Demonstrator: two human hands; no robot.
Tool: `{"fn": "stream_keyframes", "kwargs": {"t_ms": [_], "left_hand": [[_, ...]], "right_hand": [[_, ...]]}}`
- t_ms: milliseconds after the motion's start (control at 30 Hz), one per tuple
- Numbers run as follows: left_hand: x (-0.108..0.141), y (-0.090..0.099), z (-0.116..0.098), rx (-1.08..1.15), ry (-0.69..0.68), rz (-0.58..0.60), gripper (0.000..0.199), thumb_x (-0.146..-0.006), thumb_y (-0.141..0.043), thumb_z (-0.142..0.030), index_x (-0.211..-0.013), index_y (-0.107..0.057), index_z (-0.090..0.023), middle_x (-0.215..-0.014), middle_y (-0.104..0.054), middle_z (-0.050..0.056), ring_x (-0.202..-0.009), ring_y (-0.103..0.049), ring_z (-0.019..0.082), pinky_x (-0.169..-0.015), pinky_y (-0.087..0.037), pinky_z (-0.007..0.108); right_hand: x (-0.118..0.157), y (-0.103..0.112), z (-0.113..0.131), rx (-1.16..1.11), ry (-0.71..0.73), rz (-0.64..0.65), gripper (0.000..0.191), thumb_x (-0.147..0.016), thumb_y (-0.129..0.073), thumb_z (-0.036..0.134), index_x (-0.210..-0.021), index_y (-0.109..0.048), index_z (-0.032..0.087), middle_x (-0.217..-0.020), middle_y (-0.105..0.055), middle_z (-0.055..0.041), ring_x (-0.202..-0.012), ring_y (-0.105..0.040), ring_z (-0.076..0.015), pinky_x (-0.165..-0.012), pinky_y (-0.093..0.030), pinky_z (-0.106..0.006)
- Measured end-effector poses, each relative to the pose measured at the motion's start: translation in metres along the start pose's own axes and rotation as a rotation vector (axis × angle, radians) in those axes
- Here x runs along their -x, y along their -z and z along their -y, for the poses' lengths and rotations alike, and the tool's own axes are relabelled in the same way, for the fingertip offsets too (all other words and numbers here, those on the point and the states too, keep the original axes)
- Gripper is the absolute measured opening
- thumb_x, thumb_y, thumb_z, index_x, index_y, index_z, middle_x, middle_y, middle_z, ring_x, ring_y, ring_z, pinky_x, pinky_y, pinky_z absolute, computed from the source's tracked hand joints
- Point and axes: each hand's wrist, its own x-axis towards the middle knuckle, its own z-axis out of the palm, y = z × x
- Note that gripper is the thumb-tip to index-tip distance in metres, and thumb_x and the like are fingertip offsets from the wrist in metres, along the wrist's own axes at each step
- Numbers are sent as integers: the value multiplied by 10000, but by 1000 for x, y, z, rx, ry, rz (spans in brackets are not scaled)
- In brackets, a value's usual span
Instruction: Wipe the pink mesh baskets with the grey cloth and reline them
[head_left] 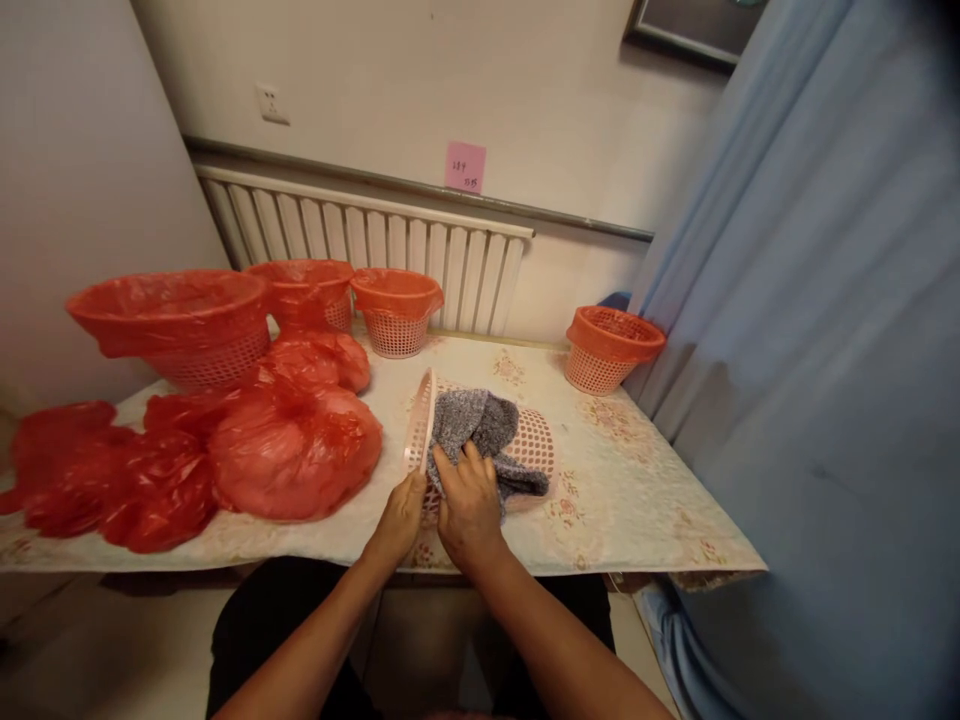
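Note:
A pale pink perforated plastic basket (pixel 535 440) lies on its side on the table in front of me, its mouth facing left. My left hand (pixel 403 512) is closed on the near part of its rim. A crumpled dark grey speckled cloth (pixel 465 415) is draped over the basket's upturned side, one end hanging to the right. My right hand (pixel 471 500) presses the cloth against the basket near the rim, fingers bent around a fold and index finger reaching toward the rim. The palm side of both hands is hidden.
Three baskets with red bag liners, a big basket (pixel 202 360), a middle one (pixel 337 312) and a small one (pixel 397 330), stand back left. Another lined basket (pixel 596 370) is back right. Filled red plastic bags (pixel 296 450) cover the left side. A blue curtain (pixel 787 300) borders the right.

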Motion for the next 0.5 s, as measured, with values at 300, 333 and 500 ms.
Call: {"fn": "stream_keyframes", "kwargs": {"t_ms": [300, 333, 500], "left_hand": [[-12, 3, -30, 89, 121, 1, 637, -869, -289, -645, -920, -647, -121, -908, -719, 126, -967, -628, 279, -895, -470, 413], [-14, 2, -32, 112, 134, -11, 636, -860, -303, -654, -905, -650, -123, -885, -723, 123, -964, -631, 284, -876, -481, 410], [-18, 0, -38, 152, 196, -56, 625, -806, -368, -697, -802, -654, -142, -777, -729, 108, -882, -658, 302, -766, -522, 398]], "right_hand": [[-39, 44, -29, -62, 174, 177, 451, -840, -558, 278, -1287, -502, 283, -1152, -544, -88, -1249, -323, -302, -958, -328, -515], [-40, 39, -30, -69, 156, 177, 478, -845, -544, 258, -1318, -471, 272, -1166, -546, -93, -1273, -307, -307, -961, -334, -518], [-31, 7, -25, -34, 43, 70, 558, -839, -505, 180, -1386, -395, 194, -1233, -545, -146, -1285, -347, -294, -959, -391, -455]]}}
